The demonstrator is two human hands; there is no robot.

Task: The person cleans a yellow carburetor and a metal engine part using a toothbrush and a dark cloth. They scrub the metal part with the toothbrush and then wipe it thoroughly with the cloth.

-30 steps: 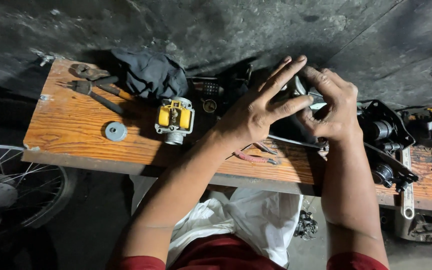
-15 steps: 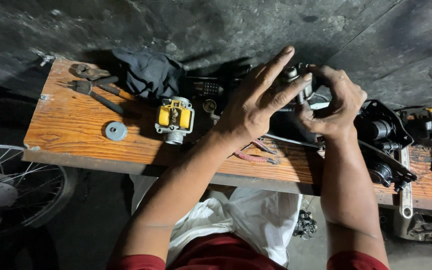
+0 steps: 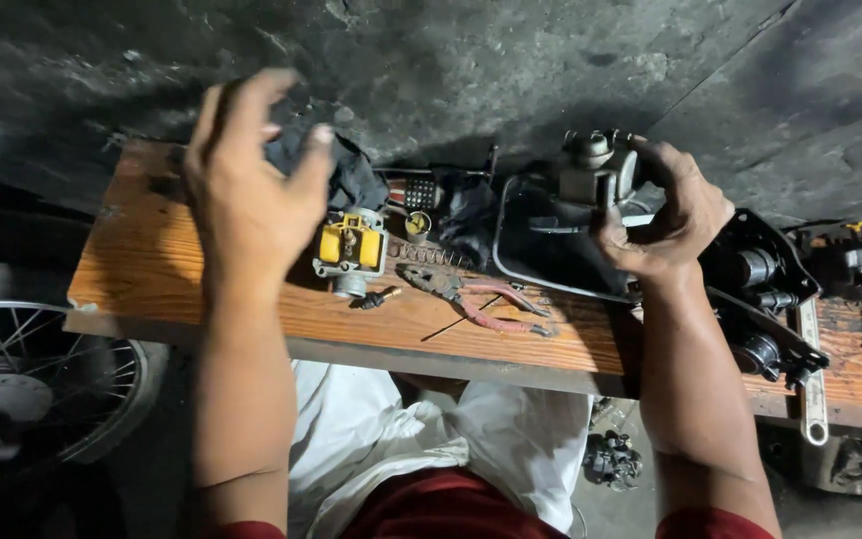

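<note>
My right hand [image 3: 665,215] grips a dark grey metal carburettor body [image 3: 591,175] and holds it over a black metal tray [image 3: 526,255] on the wooden bench [image 3: 152,269]. My left hand [image 3: 251,195] hovers above the bench's left part with its fingers spread and nothing in it. It is nearest to a dark cloth [image 3: 346,170] that lies just past its fingertips. A silver part with yellow blocks [image 3: 349,250] lies right of that hand.
Red-handled pliers [image 3: 476,299], a spring [image 3: 421,255] and small fittings lie mid-bench. Black engine parts [image 3: 760,289] and a spanner [image 3: 810,374] crowd the right end. A spoked wheel [image 3: 42,379] stands at lower left. A dark wall rises behind the bench.
My left hand has let go of the carburettor body and swung left towards the dark cloth. The right hand alone now holds the part.
</note>
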